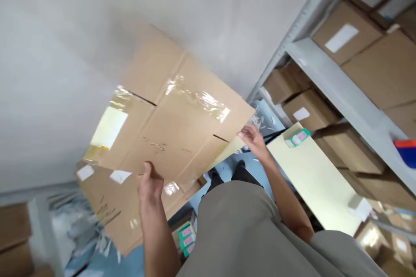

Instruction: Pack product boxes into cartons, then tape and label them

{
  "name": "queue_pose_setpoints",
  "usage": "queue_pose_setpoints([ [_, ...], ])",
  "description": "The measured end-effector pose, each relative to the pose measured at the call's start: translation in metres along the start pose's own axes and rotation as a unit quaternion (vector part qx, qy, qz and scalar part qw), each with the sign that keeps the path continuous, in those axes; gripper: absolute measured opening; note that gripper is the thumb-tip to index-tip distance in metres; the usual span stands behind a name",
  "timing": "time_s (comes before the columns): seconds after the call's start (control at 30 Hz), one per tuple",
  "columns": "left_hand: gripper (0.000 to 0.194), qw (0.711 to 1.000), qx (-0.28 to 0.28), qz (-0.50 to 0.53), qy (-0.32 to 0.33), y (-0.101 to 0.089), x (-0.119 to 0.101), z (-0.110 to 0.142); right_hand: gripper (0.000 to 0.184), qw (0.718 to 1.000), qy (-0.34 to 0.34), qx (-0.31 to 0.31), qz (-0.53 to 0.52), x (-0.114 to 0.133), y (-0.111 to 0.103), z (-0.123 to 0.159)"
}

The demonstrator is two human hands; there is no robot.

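I have a cardboard sheet (182, 125) up in front of me, spread flat and tilted, held in the air between my two hands, with its far side by the grey wall (81, 30). Shiny tape (196, 95) runs across its upper right part, and a pale label (110, 125) sits by its left edge.

My left hand (151, 186) grips the lower edge, thumb on the face, fingers hidden behind. My right hand (255, 140) pinches the edge near the right corner, thumb and fingertips closed together.

Under the lower left edge is another brown panel (120, 225); I can't tell whether it is joined to the sheet.

I judge the step in hand to be handling the opened sheet. Any move from here calls for both hands working together, since something this broad could easily bend or catch the wall.

To my right, a green-and-white pack (297, 137) lies by the far right corner of a pale tabletop (312, 177). Beyond its right edge, a metal rack (354, 86) carries brown boxes (380, 69). Green packs (186, 238) sit low, beside my left forearm.
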State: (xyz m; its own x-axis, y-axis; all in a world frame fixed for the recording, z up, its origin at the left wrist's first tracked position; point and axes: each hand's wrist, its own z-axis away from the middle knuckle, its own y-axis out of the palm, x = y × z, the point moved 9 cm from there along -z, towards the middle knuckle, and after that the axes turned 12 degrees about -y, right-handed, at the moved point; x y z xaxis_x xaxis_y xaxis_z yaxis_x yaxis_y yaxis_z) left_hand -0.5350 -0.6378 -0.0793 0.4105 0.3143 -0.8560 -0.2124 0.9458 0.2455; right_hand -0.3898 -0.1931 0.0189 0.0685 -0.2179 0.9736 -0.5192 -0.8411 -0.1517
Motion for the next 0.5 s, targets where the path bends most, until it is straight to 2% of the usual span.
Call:
queue_pose_setpoints([
  [0.1,0.077,0.994,0.097,-0.048,-0.013,0.096,0.010,-0.012,0.082,0.980,-0.005,-0.171,0.105,0.005,-0.130,0.031],
  [0.2,0.077,0.971,0.209,-0.107,-0.038,0.200,0.037,0.000,0.081,0.939,0.020,-0.266,0.215,0.015,-0.230,0.093],
  [0.33,0.074,0.922,0.337,-0.181,-0.064,0.323,0.081,0.056,0.075,0.896,0.044,-0.347,0.274,0.023,-0.321,0.186],
  [0.43,0.069,0.867,0.423,-0.256,-0.065,0.400,0.123,0.117,0.072,0.883,0.048,-0.420,0.206,0.008,-0.374,0.253],
  [0.5,0.070,0.824,0.473,-0.304,-0.066,0.444,0.160,0.164,0.057,0.868,0.057,-0.467,0.158,-0.010,-0.407,0.297],
])
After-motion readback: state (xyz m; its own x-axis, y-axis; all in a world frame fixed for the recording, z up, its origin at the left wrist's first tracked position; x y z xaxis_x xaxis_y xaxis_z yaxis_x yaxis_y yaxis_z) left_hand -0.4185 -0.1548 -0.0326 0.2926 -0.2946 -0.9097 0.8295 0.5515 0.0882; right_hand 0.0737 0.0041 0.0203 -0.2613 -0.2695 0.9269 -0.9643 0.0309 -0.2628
